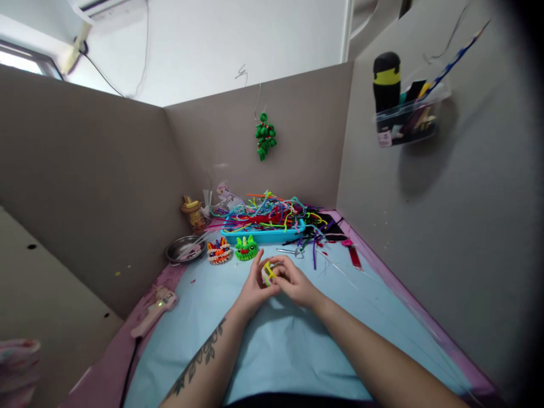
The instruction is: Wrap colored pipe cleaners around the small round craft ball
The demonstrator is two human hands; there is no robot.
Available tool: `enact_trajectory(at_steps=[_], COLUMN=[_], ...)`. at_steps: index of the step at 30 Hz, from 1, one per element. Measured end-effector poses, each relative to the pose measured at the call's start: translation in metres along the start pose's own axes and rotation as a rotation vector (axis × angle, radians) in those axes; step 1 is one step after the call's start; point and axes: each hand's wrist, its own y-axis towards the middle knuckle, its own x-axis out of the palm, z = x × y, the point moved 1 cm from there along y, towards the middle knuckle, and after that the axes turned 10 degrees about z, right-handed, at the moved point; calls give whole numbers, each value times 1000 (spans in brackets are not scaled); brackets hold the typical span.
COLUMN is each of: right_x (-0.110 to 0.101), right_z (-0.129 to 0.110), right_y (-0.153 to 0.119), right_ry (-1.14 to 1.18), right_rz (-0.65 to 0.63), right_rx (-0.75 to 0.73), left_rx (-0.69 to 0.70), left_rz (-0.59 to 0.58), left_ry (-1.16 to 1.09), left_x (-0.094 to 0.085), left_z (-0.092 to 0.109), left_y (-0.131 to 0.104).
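Both hands meet over the middle of the blue-covered table, around a small yellow, white and green pipe-cleaner piece (268,274). My left hand (255,283) curls round its left side, thumb below and fingers behind. From the right, my right hand (295,282) pinches the piece with bent fingers; the fingertips are partly hidden. Just beyond my left hand sit a green pipe-cleaner animal head (246,248) and an orange and white one (219,251). Scissors (293,252) lie on the cloth beyond my right hand.
A blue tray (263,236) heaped with coloured pipe cleaners stands at the back. To the left are a metal bowl (185,249), a brown cup (194,215) and a pink glue gun (155,313). Grey partitions enclose the table; a clear bin (406,122) hangs on the right one.
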Motion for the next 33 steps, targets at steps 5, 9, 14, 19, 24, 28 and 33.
enact_trajectory(at_steps=[5,9,14,19,24,28,33], right_x=[-4,-15,-16,-10,-10,-9,-8], right_z=[4,8,5,2,1,0,3], right_y=[4,9,10,8,8,6,7], right_ry=[-45,-235,-343,-367,-360,-388,-407], right_rz=[106,281,196,180,253,294,261], right_rx=[-61,-67,-172,-198,-210,-232,-250], left_rx=[32,-21,-66,-60,205,413,274], left_rz=[123,247,287,278,407,335,294], left_ry=[52,-48,-60,-3,200,533,440], left_x=[-2,-5,-5,-3,-4,-1,1], left_z=[0,-1,-4,-6,-1,7,11], left_y=[2,5,6,5,2,-3,-3])
